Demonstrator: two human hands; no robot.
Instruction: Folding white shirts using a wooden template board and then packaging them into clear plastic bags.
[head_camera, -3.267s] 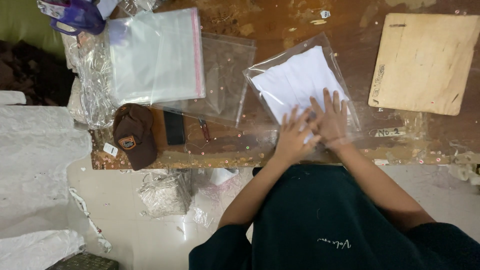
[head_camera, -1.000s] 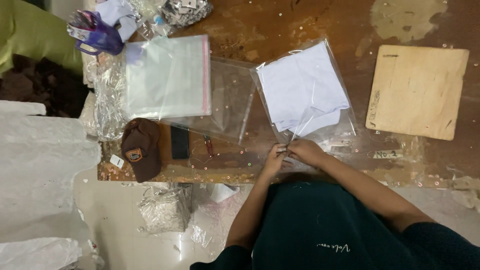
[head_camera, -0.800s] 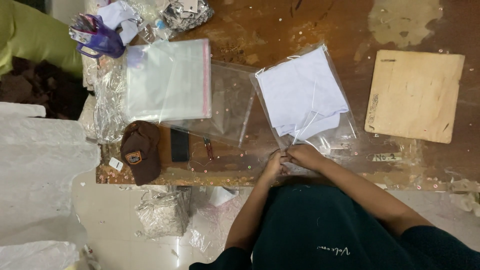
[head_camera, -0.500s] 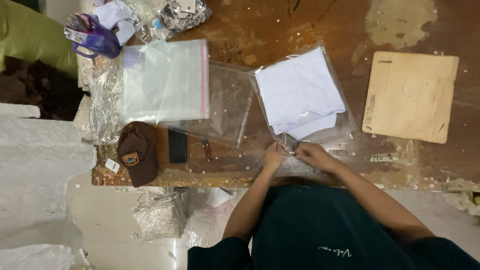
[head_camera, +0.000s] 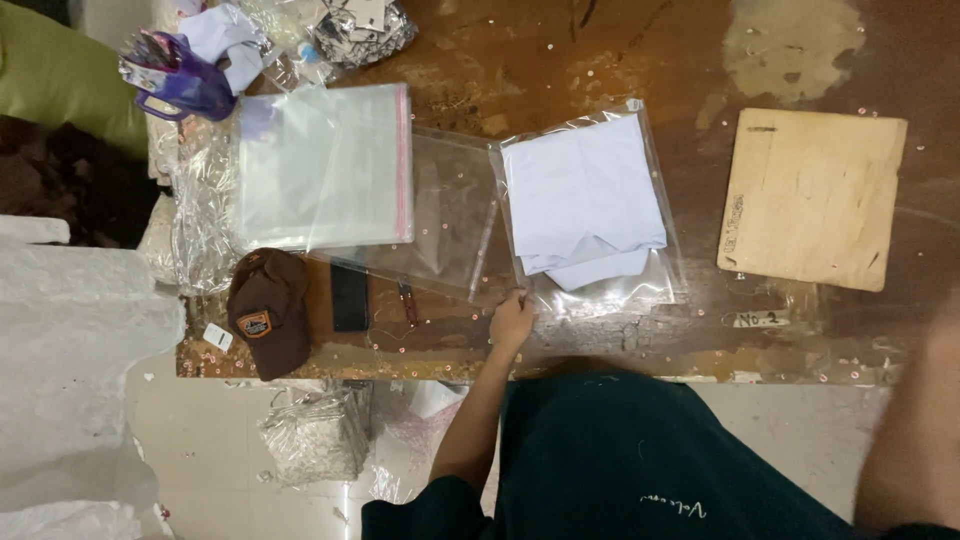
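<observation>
Left grip (head_camera: 512, 318) pinching clear bag (head_camera: 640, 285) corner at table edge (head_camera: 620, 368), right grip unseen

Worn wooden work table over a pale floor.
The brown table (head_camera: 620, 60) showed stains, a bare light patch and scattered small specks. The floor (head_camera: 200, 450) below was smooth and pale. A green cushion (head_camera: 60, 80) lay at the upper left; white sheeting (head_camera: 70, 340) covered the left side.
</observation>
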